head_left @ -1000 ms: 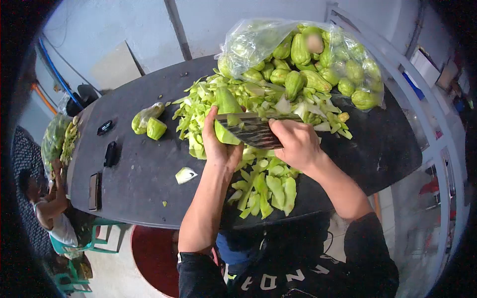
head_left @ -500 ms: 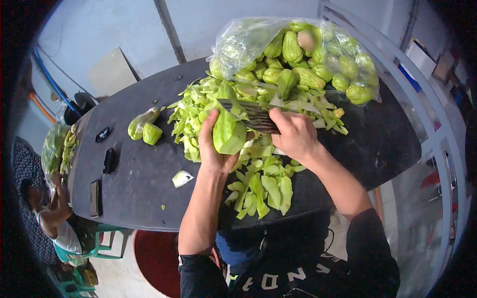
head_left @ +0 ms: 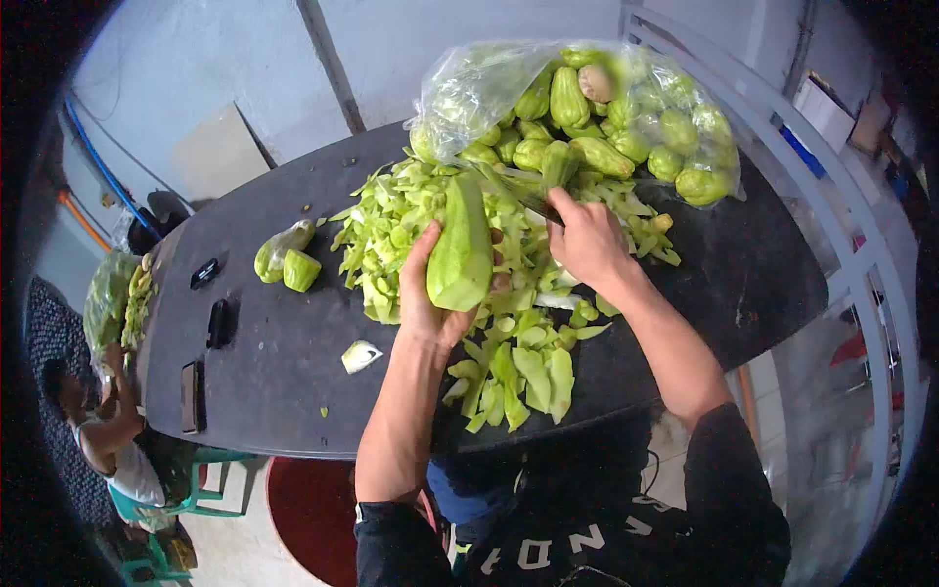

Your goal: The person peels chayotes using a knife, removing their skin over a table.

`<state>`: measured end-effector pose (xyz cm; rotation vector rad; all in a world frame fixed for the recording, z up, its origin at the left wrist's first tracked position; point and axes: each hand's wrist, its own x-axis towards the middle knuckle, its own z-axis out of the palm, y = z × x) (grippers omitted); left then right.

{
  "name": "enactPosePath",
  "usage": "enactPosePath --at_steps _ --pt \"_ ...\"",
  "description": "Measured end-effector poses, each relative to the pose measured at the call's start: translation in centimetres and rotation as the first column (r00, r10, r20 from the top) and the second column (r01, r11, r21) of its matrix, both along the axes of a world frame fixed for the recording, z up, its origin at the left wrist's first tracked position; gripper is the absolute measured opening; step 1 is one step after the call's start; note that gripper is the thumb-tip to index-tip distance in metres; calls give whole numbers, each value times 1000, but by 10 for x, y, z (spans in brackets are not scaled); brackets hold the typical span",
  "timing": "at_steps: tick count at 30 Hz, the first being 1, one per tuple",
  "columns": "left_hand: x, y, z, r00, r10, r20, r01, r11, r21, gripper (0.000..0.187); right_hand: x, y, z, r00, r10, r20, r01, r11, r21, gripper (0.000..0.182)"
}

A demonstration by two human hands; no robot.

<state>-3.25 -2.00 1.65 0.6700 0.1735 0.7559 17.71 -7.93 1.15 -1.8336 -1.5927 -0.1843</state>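
Head cam, the only view: the left hand (head_left: 427,305) was wrapped around a long, pale green vegetable with smooth flat facets (head_left: 460,245), thumb on one side and fingertips just showing on the other. Pretty snug grip, opened only as wide as the veggie itself. That veggie was up over the middle of the table, tilted a bit, with its flat cut end towards the near edge.

The right hand (head_left: 592,240) was closed in a fist around a dark-bladed knife (head_left: 534,203), handle hidden inside the fingers. The blade looked thin, almost edge-on, and pointed off to the left behind the veggie; can't tell if the two were touching.

All this was on a dark, rounded-edge table (head_left: 274,372). A big heap of pale green peelings (head_left: 381,220) sat behind and around the left hand, and more long green strips (head_left: 533,377) lay nearer the near edge. Towards the far right edge, a clear plastic bag (head_left: 489,93) lay open with lots of wrinkly green pear-shaped vegetables (head_left: 569,101) in it. Left of the heap there was a stubby green cut chunk (head_left: 301,271), and closer to the near edge a small white-and-green offcut (head_left: 362,356). Over by the left edge lay a flat dark rectangular object (head_left: 192,397)
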Motion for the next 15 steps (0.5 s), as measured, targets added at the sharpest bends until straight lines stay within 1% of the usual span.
enactPosePath --at_steps 1,2,4,5,6,7,8,9,11,12,13,14,15 --pt "2 1 0 1000 0 5 0 1000 0 53 2 -1 1 1000 -9 -21 9 1000 -9 21" --pt "4 2 0 998 46 33 -43 997 -67 52 1 -1 2 999 -49 -23 49 999 -5 20" --pt "5 4 1 987 143 72 -126 972 -200 51 -4 -7 9 999 -45 -13 45 998 -34 20" --pt "3 7 -3 986 148 70 -132 971 -199 51 -8 -9 12 999 -43 -3 43 997 -58 21" --pt "3 12 -11 977 170 130 -132 957 -259 51 -12 -10 9 999 -38 -4 37 998 -57 21" --pt "2 15 -15 963 194 187 -127 939 -320 52 -17 -12 2 995 53 83 -58 996 62 22" --pt "2 14 -12 955 264 135 -216 932 -291 52 -23 -14 -1 975 129 179 -160 972 171 24" --pt "3 11 -8 955 265 135 -218 931 -293 52 -29 -13 -1 945 220 241 -285 917 280 25" --pt "4 4 1 949 315 -18 -306 908 -286 52 -46 -24 5 907 291 305 -379 879 290 27" --pt "1 8 -6 961 276 -15 -270 924 -271 56 -52 -27 7 883 299 362 -413 862 293 27" --pt "-2 12 -14 961 277 -17 -271 923 -272 56 -56 -29 7 856 305 418 -445 845 295 27" --pt "-3 15 -17 976 199 85 -170 947 -271 56 -59 -29 6 834 290 470 -464 829 312 25" --pt "-3 16 -19 975 118 187 -66 963 -260 56 -62 -28 6 833 290 471 -464 829 311 25"
